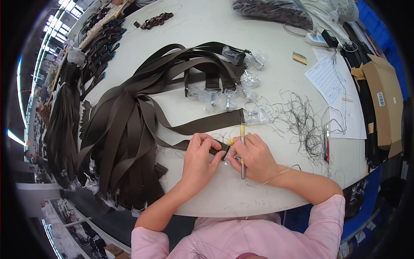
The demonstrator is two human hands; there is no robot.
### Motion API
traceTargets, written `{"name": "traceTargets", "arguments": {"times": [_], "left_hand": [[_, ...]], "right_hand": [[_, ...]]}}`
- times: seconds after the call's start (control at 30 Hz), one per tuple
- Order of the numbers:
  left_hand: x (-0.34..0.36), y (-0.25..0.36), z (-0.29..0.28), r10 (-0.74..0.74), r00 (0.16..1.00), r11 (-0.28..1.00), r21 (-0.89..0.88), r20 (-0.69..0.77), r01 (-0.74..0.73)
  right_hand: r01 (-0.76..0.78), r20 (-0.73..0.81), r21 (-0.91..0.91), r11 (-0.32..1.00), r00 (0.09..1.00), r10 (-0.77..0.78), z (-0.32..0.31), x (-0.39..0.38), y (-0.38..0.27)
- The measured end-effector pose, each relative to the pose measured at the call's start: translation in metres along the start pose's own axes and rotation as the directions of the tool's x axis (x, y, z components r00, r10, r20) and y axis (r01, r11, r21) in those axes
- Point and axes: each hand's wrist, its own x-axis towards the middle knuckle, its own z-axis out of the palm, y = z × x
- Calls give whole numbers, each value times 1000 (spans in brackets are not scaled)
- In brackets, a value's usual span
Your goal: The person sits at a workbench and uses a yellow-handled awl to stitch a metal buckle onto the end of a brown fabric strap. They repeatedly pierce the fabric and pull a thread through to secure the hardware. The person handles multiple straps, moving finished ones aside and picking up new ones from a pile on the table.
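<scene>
My left hand [198, 162] is closed, thumb and fingers pinching the end of a dark brown webbing strap [181, 144]. Close against that end is my right hand [254, 159], its fingers curled round a slim pen-like tool [243, 170] with a yellow upper part and a silver shaft. The tool's exact kind is unclear. Something small and yellow shows at my right fingertips. Just beyond both hands lies another strap end [207, 123], its tip joined to a piece in clear plastic wrap [257, 116].
A large heap of brown straps [125, 116] covers the left side. Loose dark threads [299, 125] lie to the right, near paper sheets [327, 80] and a cardboard box [381, 101]. A plastic bag of brown pieces [274, 13] and a power strip [317, 39] sit farther back.
</scene>
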Motion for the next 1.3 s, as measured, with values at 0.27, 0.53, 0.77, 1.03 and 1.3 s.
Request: {"name": "traceTargets", "arguments": {"times": [0.27,0.53,0.77,1.03,1.3], "left_hand": [[4,10,4,-74,997,995,70,25,72],[12,14,5,-91,992,995,40,92,88],[18,9,-9,-152,976,983,-76,156,165],[-4,18,-7,-50,997,995,87,59,45],[-20,29,16,21,994,948,318,-109,15]], "right_hand": [[58,-23,-30,998,998,-59,-4,-8,-2],[89,-5,-66,994,996,-90,0,-14,-1],[91,10,-68,994,996,-90,-2,-13,-1],[-6,39,-45,999,999,8,-9,-10,-8],[-11,25,12,1000,1000,11,-1,-18,-20]]}}
